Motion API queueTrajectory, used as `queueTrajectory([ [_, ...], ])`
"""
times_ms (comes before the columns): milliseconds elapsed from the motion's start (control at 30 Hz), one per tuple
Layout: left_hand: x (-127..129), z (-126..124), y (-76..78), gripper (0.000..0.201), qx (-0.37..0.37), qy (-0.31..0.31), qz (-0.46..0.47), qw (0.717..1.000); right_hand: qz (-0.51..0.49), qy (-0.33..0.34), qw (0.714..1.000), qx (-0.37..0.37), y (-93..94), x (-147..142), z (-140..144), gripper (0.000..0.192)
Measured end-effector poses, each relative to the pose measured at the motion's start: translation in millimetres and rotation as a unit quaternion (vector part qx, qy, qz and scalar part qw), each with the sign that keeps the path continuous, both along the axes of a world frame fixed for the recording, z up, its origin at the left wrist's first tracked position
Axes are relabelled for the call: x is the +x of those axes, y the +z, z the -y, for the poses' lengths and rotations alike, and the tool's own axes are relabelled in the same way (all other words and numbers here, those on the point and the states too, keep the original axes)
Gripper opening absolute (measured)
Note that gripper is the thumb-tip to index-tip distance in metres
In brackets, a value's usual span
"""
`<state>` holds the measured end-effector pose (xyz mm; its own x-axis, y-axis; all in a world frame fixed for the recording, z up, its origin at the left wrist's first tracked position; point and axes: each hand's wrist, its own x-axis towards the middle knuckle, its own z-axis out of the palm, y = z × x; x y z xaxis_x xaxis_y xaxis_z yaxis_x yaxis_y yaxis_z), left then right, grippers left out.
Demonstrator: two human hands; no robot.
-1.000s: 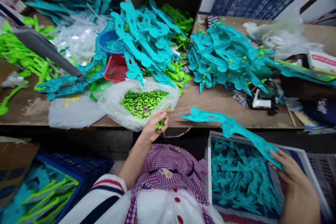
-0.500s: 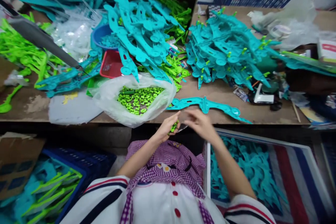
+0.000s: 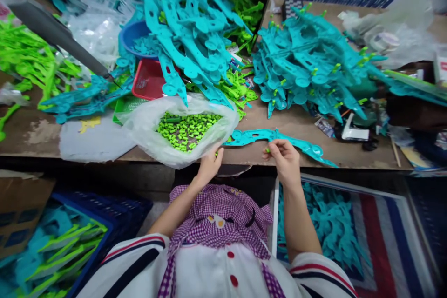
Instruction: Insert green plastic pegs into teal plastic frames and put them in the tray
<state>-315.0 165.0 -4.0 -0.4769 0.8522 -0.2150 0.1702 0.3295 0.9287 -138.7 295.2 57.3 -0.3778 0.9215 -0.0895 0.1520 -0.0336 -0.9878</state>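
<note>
My right hand (image 3: 287, 160) pinches a small green plastic piece (image 3: 267, 150) in front of a long turquoise plastic part (image 3: 249, 136), which lies flat along the table's front edge. At the near rim of a clear plastic bag (image 3: 139, 142) is my left hand (image 3: 211, 166), its fingers curled, with a bit of green showing at the fingertips. Small green pieces (image 3: 188, 130) fill the open bag. Part of what the left hand holds is hidden by the fingers.
Heaps of turquoise parts (image 3: 300, 60) stand at the back. A red tray (image 3: 148, 81) and a blue bowl (image 3: 131, 39) sit behind the bag. A grey tool (image 3: 59, 32) slants in from the left. Crates (image 3: 115, 223) of parts flank my lap below the table.
My hands have moved apart: the left to the bag's near rim, the right rightward to the turquoise part with a green piece between its fingers. The view has shifted slightly.
</note>
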Motion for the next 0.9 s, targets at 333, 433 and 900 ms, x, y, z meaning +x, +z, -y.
queueTrajectory([
  [333, 9, -6, -1.9, 0.031, -0.061, -0.082, -0.288, 0.952, 0.166, 0.134, 0.971, 0.110, -46.9, -10, -24, 0.040],
  [433, 14, -3, 0.4, 0.032, -0.071, -0.104, -0.314, 0.941, 0.206, 0.108, 0.966, 0.110, -44.7, -3, -12, 0.045],
  [900, 17, -5, 3.5, 0.034, -0.100, -0.151, -0.349, 0.919, 0.213, 0.130, 0.964, 0.095, -55.8, -14, -25, 0.041],
])
